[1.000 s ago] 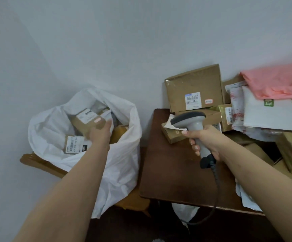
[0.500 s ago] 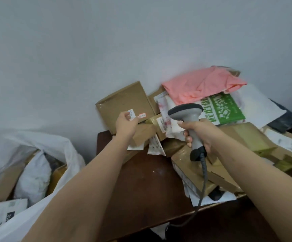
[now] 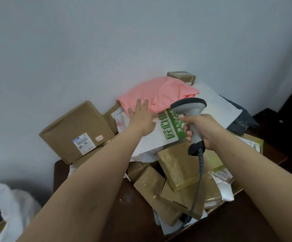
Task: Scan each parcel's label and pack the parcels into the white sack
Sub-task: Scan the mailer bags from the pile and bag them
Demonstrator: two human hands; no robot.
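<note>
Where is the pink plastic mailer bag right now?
In the head view, the pink plastic mailer bag lies atop the parcel pile against the wall, right of centre, above the white green-printed bag, with the left hand reaching its near edge.

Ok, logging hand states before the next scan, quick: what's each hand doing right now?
Left hand: open, fingers straight, reaching onto the pink bag.
Right hand: closed around the scanner, holding it by its grip.

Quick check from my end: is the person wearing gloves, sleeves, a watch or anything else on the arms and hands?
No. Both forearms are bare right to the frame edge, with no sleeves, gloves, watch or bands visible. The left hand shows no rings. The right hand has pale, light-coloured nails on the fingers; any ring there is too small to tell.
</note>
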